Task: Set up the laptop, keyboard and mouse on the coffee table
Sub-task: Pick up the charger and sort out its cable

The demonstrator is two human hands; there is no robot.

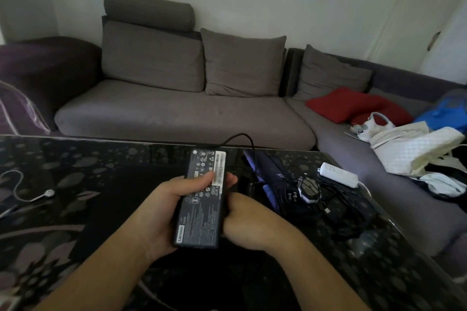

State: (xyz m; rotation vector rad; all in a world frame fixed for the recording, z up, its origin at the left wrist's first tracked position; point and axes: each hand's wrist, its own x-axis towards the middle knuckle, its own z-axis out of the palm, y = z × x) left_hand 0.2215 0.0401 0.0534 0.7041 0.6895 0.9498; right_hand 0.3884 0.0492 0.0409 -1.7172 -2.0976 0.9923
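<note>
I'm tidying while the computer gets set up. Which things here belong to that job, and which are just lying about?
Part of the job: power adapter, held by left hand and right hand; mouse; power strip; tangled cables; coffee table.

Lying about: white earphone cable; red cushion; white bags.

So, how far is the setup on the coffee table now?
Early. Nothing looks set up yet. Both hands, left hand and right hand, hold the power adapter. The mouse, tangled cables and power strip lie unarranged on the table.
</note>
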